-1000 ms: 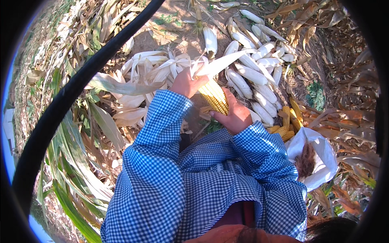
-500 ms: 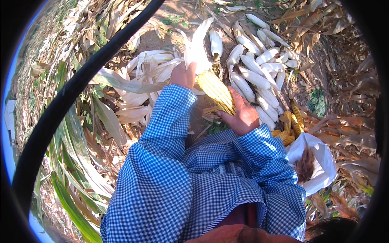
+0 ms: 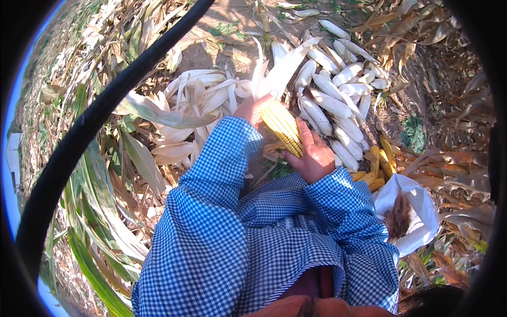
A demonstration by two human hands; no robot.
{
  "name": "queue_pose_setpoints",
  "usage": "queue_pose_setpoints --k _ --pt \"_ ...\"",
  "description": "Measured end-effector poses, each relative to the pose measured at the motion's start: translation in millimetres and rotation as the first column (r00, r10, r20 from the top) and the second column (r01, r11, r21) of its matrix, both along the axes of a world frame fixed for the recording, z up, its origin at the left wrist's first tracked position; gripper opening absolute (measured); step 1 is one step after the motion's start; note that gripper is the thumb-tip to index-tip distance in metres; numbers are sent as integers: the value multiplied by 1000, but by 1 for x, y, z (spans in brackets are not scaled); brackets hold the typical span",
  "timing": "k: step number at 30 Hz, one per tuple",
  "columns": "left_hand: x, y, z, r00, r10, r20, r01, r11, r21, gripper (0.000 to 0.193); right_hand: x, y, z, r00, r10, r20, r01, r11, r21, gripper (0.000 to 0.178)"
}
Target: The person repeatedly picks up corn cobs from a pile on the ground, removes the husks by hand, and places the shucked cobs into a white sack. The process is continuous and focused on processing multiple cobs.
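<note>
A yellow corn cob point(image 3: 282, 127) is held between my two hands, its kernels bare and its pale husk point(image 3: 285, 71) peeled back at the far end. My left hand point(image 3: 254, 110) is closed round the end where husk and cob meet. The fingers and thumb of my right hand point(image 3: 313, 156) grip the near end of the cob from the right. Just beyond my right hand lies a pile of unpeeled white-husked corn ears point(image 3: 338, 98). Several bare yellow cobs point(image 3: 376, 171) lie beside my right forearm.
Loose stripped husks point(image 3: 203, 98) are heaped left of my left hand. A white sack point(image 3: 420, 211) with brown corn silk point(image 3: 397, 216) at its mouth stands by my right elbow. Dry leaves point(image 3: 127, 153) spread on both sides. A black curved bar point(image 3: 100, 105) crosses the left of the view.
My left hand has moved closer to the cob's end, and the husk flaps now lean to the right. The cob has shifted slightly; my right hand still holds its near end.
</note>
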State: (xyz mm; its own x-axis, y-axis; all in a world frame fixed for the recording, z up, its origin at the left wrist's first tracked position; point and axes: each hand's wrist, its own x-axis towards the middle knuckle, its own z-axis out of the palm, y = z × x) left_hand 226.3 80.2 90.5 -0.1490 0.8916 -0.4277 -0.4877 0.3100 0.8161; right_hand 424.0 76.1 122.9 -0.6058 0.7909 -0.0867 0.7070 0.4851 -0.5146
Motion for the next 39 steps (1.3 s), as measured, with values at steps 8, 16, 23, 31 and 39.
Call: queue_pose_setpoints --k 8,16,23,31,39 --pt "-26 13 -7 940 231 252 -177 959 -220 38 1 -7 -14 992 101 69 -108 989 99 78" --pt "-49 13 -18 733 584 348 -492 809 -321 32 -29 -15 -32 992 -61 -111 25 955 -297 76" --pt "-45 16 -1 653 664 365 -594 748 -297 34 -35 -21 -35 903 -183 -388 -19 887 -462 69" --pt "-64 14 4 284 546 788 -691 687 -227 29 -35 -14 -40 736 -546 -400 -183 408 -894 67" --pt "-163 -23 -13 427 904 26 -899 428 -97 33 37 23 -41 777 -235 -584 -115 860 -498 74"
